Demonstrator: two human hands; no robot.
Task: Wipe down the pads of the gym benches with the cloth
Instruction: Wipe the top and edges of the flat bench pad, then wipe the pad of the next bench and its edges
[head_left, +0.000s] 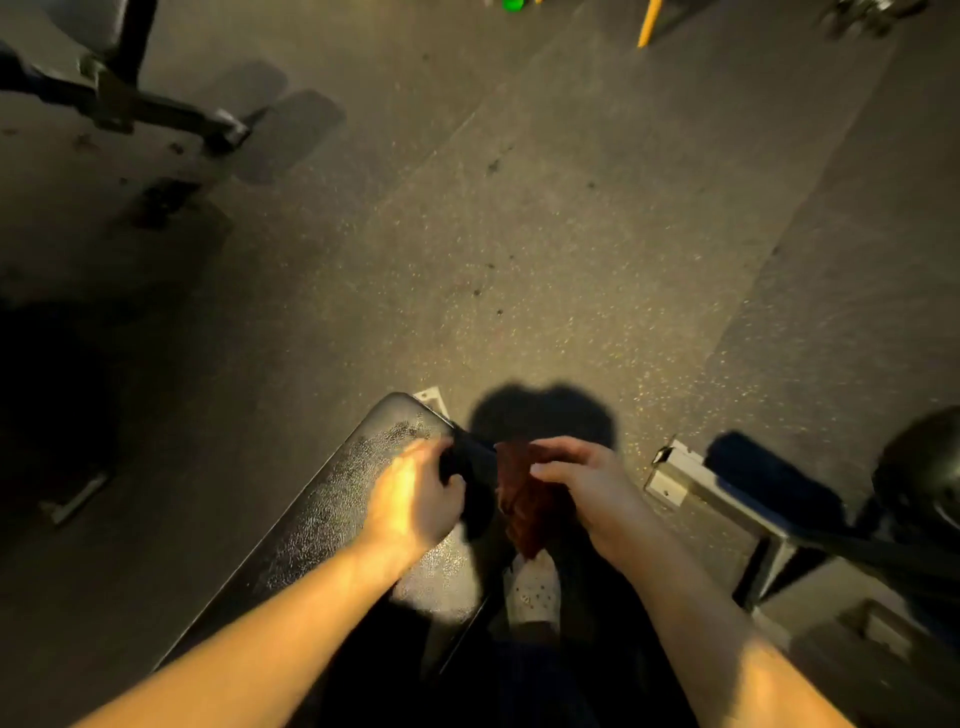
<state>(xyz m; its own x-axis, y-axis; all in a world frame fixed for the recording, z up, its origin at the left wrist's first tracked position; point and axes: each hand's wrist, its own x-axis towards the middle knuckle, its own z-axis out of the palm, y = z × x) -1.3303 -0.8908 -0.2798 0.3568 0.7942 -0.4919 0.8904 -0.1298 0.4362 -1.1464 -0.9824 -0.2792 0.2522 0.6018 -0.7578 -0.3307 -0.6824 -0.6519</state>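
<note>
A black bench pad (332, 509) runs from the lower left up to the middle of the head view, its textured skin shining in the light. My left hand (421, 493) is over the pad's right edge near its far end, fingers curled round that edge. My right hand (587, 488) is just right of the pad and holds a dark red cloth (524, 509), which hangs down beside the pad. Part of the cloth is hidden behind my fingers.
Speckled rubber floor (519, 234) spreads ahead. A second bench frame (727, 499) with a round dark pad (919, 467) stands at the right. Another machine's steel base (135, 109) lies at the upper left. A white shoe (535, 592) shows below the cloth.
</note>
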